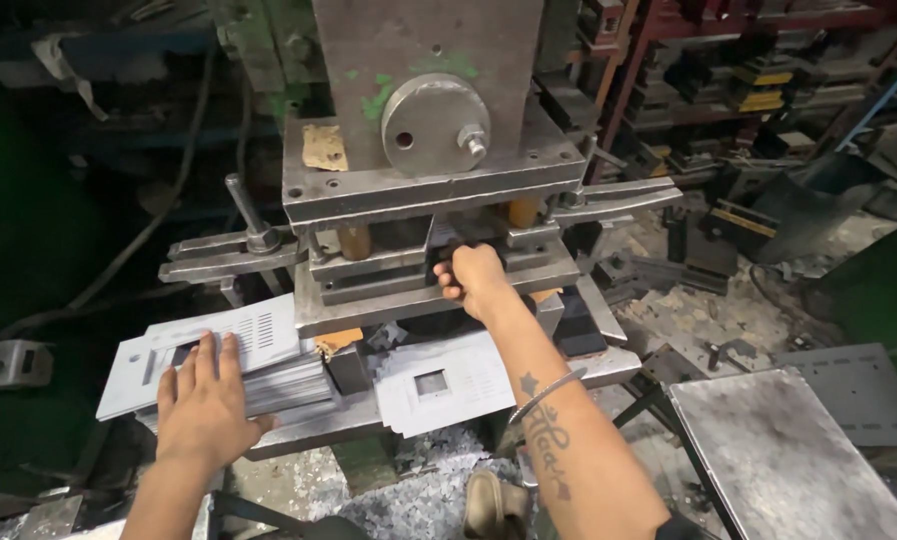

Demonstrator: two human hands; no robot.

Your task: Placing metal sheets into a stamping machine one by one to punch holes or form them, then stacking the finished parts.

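Observation:
My left hand [205, 398] lies flat, fingers spread, on a stack of thin grey punched metal sheets [258, 345] at the left of a press bed. My right hand [474, 280] reaches into the gap of the steel die set [438, 262] under the grey press ram [433, 100], fingers curled around something dark inside; what it grips is hidden. A thin metal bangle sits on my right forearm. Another pile of punched sheets [448, 385] with a square cutout lies on the bed below my right arm.
A long lever handle [243, 208] sticks up at the left of the die. A square metal plate [783, 450] stands at the lower right. Metal scrap chips [423, 490] cover the floor near my shoe. Shelves of dies [748, 70] fill the back right.

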